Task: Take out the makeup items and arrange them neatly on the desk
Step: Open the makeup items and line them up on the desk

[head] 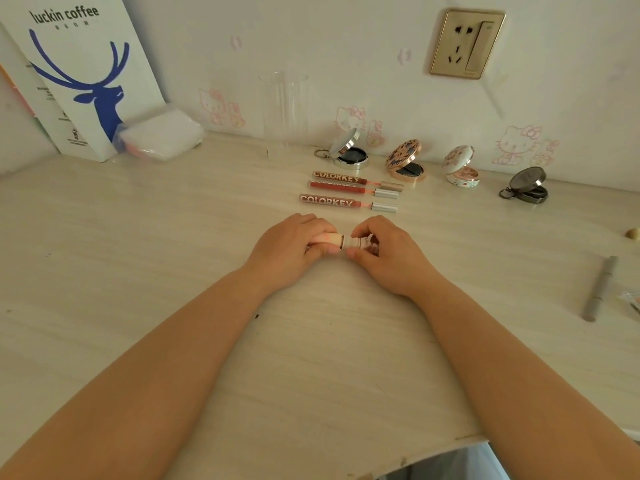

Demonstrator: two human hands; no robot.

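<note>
Head view: left hand [289, 249] gripped pink lipstick [327, 239] body, right hand [384, 252] pinched its ridged cap end, both curled, at desk [138, 271] centre. Lipstick lay level, long axis 9-to-3. At 12, three lip gloss tubes [349, 192] parallel; four open compacts [405, 161] beyond. Grey pencil [599, 289] at 3.

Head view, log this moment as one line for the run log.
left hand: grips pink tube | right hand: pinches its cap end | three lip glosses: rowed on desk | four compacts: open behind
</note>
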